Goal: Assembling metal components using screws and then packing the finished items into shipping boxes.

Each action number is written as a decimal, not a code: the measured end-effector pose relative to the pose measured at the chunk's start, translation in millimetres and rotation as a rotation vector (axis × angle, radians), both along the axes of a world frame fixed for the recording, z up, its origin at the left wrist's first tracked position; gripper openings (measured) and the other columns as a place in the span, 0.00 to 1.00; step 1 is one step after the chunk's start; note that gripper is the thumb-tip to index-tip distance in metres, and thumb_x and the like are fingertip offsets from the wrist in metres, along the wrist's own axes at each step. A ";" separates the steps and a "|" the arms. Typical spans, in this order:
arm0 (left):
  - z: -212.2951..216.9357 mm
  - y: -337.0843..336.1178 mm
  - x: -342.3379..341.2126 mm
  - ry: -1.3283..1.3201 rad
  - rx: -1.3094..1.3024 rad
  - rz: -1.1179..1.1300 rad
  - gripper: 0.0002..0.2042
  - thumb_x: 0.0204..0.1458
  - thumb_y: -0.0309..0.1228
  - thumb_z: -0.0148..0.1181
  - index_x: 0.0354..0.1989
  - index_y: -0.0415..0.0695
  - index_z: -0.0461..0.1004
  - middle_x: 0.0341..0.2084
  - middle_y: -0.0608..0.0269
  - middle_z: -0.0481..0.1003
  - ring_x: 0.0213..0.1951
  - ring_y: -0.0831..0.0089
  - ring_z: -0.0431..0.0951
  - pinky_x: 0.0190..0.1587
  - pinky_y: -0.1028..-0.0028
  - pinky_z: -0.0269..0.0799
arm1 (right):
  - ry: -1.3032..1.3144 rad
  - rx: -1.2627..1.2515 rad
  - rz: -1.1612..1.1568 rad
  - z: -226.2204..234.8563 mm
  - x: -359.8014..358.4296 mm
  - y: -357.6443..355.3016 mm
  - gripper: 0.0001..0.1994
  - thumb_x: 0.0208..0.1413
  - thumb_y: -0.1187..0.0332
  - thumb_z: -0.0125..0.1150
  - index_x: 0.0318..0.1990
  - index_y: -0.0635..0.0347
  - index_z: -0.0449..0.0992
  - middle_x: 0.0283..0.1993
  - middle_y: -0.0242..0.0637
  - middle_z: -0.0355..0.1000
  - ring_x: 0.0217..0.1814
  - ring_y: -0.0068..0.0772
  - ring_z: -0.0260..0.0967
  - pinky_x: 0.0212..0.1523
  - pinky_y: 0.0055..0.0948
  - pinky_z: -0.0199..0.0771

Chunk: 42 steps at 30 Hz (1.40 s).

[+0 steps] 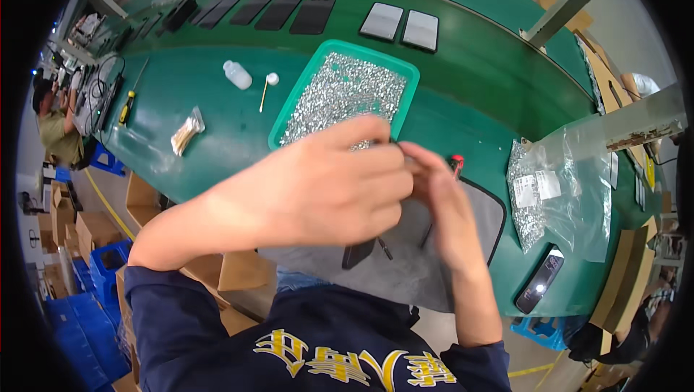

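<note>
Head view. Left hand [329, 189] is raised close to the camera, fingers curled inward, thumb and fingertips pinched toward the right hand. Right hand [441, 197] meets it, fingers bent, tips touching or nearly touching the left fingertips. A small dark part [396, 145] shows at the meeting point above the left index finger; it appears to be gripped between the two hands, but blur and the fingers hide which hand bears it. Both hands sit above a grey mat [426, 262] at the near table edge.

On the mat below the hands: a dark flat piece [357, 253] and a thin tool [384, 249]. A red-tipped item [456, 163] lies at the mat's far edge, just beside the right hand.

Surface: green table [217, 146]. Behind the hands stands a green tray [405, 74] filled with small silver parts. Right of the mat, a clear bag [564, 189] of similar parts, with a phone [540, 281] near it. Left: white bottle [237, 74], swab [265, 92], screwdriver [127, 106]. A row of dark panels [278, 11] runs along the far belt.

Room: cardboard boxes [87, 229] and blue crates [108, 258] on the floor; another person [58, 131] works far left.
</note>
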<state>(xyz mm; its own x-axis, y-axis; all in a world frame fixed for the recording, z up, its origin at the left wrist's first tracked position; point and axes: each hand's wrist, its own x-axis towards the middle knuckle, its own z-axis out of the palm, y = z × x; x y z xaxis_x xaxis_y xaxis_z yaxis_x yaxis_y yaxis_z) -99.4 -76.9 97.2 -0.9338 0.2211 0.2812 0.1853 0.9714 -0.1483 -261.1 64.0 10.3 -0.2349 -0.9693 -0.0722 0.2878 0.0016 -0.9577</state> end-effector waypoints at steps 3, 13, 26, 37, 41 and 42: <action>-11.3 13.7 25.4 0.051 0.093 0.008 0.03 0.49 0.23 0.59 0.27 0.46 0.73 0.37 0.66 0.73 0.42 0.67 0.73 0.55 0.64 0.70 | -0.088 0.104 0.040 9.1 42.3 -3.7 0.21 0.75 0.59 0.42 0.65 0.65 0.66 0.54 0.40 0.73 0.52 0.29 0.68 0.53 0.27 0.68; -80.8 75.8 44.4 0.808 1.318 0.346 0.21 0.51 0.20 0.63 0.56 0.37 0.74 0.51 0.57 0.77 0.52 0.67 0.75 0.59 0.66 0.69 | -0.175 0.065 -0.194 -15.4 91.1 -29.9 0.18 0.74 0.64 0.43 0.63 0.63 0.70 0.53 0.36 0.71 0.48 0.24 0.67 0.52 0.24 0.67; -84.7 60.3 107.4 0.163 1.200 0.489 0.29 0.54 0.19 0.54 0.68 0.40 0.63 0.51 0.52 0.71 0.46 0.57 0.75 0.50 0.66 0.71 | 1.446 -0.143 -0.081 -10.9 22.6 -88.8 0.13 0.55 0.73 0.64 0.48 0.63 0.79 0.48 0.42 0.73 0.49 0.49 0.71 0.54 0.42 0.71; -94.3 73.1 96.4 -0.110 0.800 0.638 0.18 0.49 0.21 0.57 0.51 0.40 0.70 0.42 0.53 0.70 0.42 0.55 0.75 0.41 0.63 0.76 | 1.454 -0.018 0.049 -28.1 34.1 -131.9 0.10 0.54 0.77 0.63 0.44 0.65 0.79 0.45 0.42 0.75 0.45 0.46 0.73 0.53 0.40 0.72; -96.1 73.3 92.8 -0.129 0.736 0.662 0.17 0.47 0.21 0.58 0.48 0.40 0.70 0.41 0.53 0.70 0.41 0.55 0.75 0.40 0.63 0.77 | 1.422 0.088 0.082 -24.7 32.3 -136.3 0.08 0.54 0.78 0.63 0.41 0.66 0.79 0.42 0.42 0.74 0.41 0.45 0.73 0.49 0.39 0.74; -99.1 72.7 91.7 -0.117 0.731 0.663 0.17 0.47 0.20 0.58 0.48 0.40 0.70 0.41 0.54 0.70 0.40 0.55 0.75 0.39 0.63 0.77 | 1.444 0.042 0.068 -25.2 30.2 -136.1 0.07 0.54 0.78 0.63 0.41 0.66 0.78 0.41 0.41 0.74 0.40 0.45 0.73 0.48 0.38 0.74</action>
<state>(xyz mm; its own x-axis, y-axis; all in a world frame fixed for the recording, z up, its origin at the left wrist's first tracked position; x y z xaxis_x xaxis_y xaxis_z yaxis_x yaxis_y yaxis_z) -7.7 -4.1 -1.9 -0.8365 -0.5466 0.0386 -0.4527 0.7290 0.5134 -230.9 -72.1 -14.9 -0.0806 -0.9845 0.1558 -0.9139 0.0106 -0.4057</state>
